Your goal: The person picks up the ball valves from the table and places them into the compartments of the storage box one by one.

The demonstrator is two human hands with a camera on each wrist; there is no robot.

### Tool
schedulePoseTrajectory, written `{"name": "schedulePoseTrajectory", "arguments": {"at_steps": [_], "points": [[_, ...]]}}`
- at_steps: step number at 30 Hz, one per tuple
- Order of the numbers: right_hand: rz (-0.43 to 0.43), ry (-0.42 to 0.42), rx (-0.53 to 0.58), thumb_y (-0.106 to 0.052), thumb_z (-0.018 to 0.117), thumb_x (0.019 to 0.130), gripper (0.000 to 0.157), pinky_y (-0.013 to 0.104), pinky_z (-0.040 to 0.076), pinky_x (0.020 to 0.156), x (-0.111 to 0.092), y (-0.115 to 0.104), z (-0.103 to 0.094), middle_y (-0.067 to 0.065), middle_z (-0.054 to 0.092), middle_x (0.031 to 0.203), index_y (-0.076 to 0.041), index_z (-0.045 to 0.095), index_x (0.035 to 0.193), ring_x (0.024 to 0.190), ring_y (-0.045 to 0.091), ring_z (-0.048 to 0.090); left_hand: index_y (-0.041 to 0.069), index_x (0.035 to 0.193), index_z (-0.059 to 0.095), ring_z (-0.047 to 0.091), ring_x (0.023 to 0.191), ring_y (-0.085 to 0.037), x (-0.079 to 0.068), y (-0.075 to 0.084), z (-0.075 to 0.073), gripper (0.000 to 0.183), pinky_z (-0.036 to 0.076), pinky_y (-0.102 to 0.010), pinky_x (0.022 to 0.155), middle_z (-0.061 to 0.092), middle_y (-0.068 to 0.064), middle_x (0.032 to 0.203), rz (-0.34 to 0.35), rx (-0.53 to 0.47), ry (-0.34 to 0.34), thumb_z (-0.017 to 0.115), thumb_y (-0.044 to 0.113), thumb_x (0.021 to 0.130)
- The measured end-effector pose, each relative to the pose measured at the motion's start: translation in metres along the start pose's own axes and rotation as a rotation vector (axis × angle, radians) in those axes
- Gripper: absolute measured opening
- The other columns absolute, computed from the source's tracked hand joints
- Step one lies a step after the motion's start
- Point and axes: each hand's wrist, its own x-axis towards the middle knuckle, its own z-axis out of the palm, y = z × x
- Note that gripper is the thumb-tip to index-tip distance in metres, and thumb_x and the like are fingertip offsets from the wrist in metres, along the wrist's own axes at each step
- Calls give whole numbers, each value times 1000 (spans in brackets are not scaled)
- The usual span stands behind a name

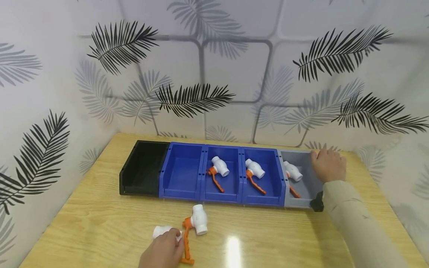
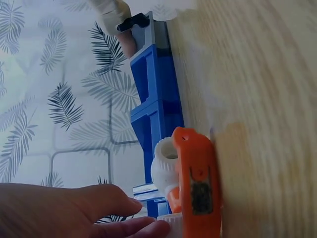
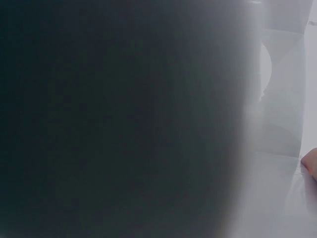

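Note:
My left hand (image 1: 164, 250) is over a white ball valve (image 1: 161, 230) on the table, its fingertips right at the valve's white body. In the left wrist view, the thumb (image 2: 111, 201) stands apart from the fingers. Just right of this hand lies another white ball valve (image 1: 200, 219) with an orange handle (image 1: 187, 243). My right hand (image 1: 328, 165) grips the right wall of the grey bin (image 1: 306, 203) at the row's right end. That bin holds a ball valve (image 1: 293, 172). The right wrist view is mostly blocked by a dark blur.
The bin row stands along the back of the table (image 1: 100, 223). Left of the grey bin, two blue bins each hold a ball valve (image 1: 220, 166). Further left are another blue bin (image 1: 184, 175) and a black bin (image 1: 145, 167). A leaf-patterned wall (image 1: 228, 123) rises behind.

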Motion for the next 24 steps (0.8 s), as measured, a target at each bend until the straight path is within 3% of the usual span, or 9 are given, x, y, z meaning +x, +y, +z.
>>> {"name": "schedulePoseTrajectory", "arguments": {"at_steps": [7,19,24], "points": [[12,-13,0,-33,30,97,48,58,33,68,-3,-2,-2,31,55,86,6,51,78,82,48,50,10,87,55,38,47,-8,-2,7,10,13,33,-27,43,42,7,58,15,6,-52,61,21,84],[18,-19,18,-34,30,98,47,56,32,67,0,-4,-3,27,55,83,3,51,78,78,44,51,7,90,58,47,48,-17,0,19,14,22,38,-36,43,48,1,58,-111,62,-70,61,29,84],[19,-14,17,-33,30,97,46,56,32,66,-1,-1,-2,28,55,82,3,50,77,78,45,51,4,97,60,55,52,-21,3,23,18,27,40,-39,45,55,-3,63,-105,93,-66,62,27,84]]}}
